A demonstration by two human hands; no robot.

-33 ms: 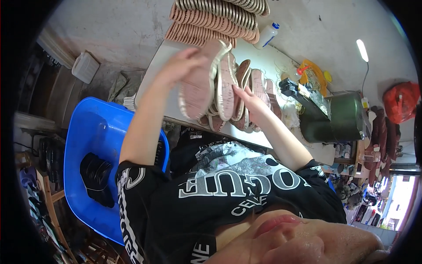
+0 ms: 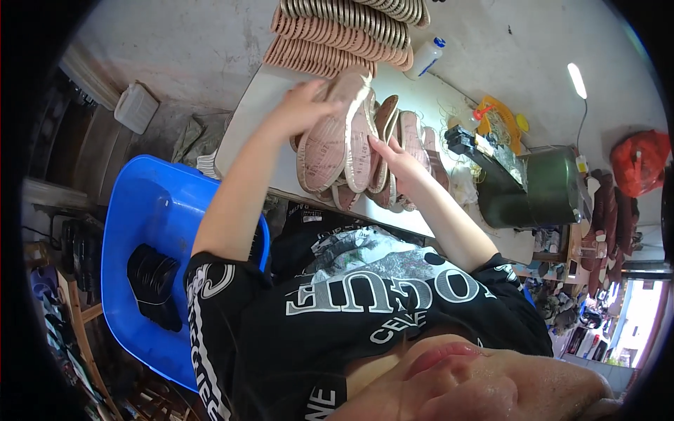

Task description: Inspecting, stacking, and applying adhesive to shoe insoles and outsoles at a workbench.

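A pink shoe sole (image 2: pixel 326 151) with a shiny pale-gold edge stands tilted at the left end of a row of similar soles. My left hand (image 2: pixel 305 109) grips it at its upper left side; those fingers are slightly smeared by motion. My right hand (image 2: pixel 404 165) is closed on the soles in the middle of the row, fingertips against their gold edges and part of the grip hidden. More pink soles (image 2: pixel 414 137) lean just beyond my right hand. The row rests on a white table (image 2: pixel 249 137).
Neat rows of stacked pink and gold soles (image 2: pixel 337 35) lie at the back, beside a white bottle with a blue cap (image 2: pixel 426 57). At the right are a dark machine arm (image 2: pixel 491 154), a green drum (image 2: pixel 537 189) and a yellow basket (image 2: pixel 502 116). A blue tub (image 2: pixel 133 210) holding black pieces (image 2: pixel 154 281) stands left.
The sole in my left hand has shifted right, closer against the row, and my left hand has moved slightly with it. My right hand stays nearly in place.
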